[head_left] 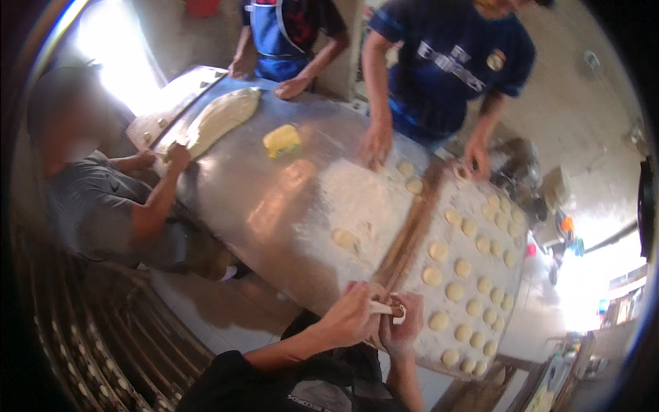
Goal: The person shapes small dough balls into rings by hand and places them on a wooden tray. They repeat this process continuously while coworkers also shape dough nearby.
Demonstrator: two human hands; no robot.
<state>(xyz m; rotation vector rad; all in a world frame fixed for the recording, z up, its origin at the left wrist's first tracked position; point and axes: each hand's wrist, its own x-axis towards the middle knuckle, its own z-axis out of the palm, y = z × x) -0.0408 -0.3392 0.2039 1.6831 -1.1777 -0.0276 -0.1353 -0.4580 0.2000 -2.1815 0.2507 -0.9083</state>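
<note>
At the near edge of the metal table, my left hand (351, 314) and my right hand (403, 323) are close together. Between them is a small piece of pale dough (382, 308) with something brown at its right end. The fingers of my left hand pinch the dough's left side, while my right hand cups its right end; the brown part is too small to name. Right beside my hands lies a floured board (412, 295) carrying several round dough pieces (454, 292) in loose rows. Left of the board, a dough piece (344, 238) rests in spread flour (357, 196).
A large dough slab (223, 118) and a yellow block (281, 141) lie on the metal table (233, 199). Across it, a person in a blue shirt (439, 65) reaches over flour and board. Another wears a blue apron (271, 41); a grey-shirted person (103, 206) handles the slab. Racks (117, 329) stand lower left.
</note>
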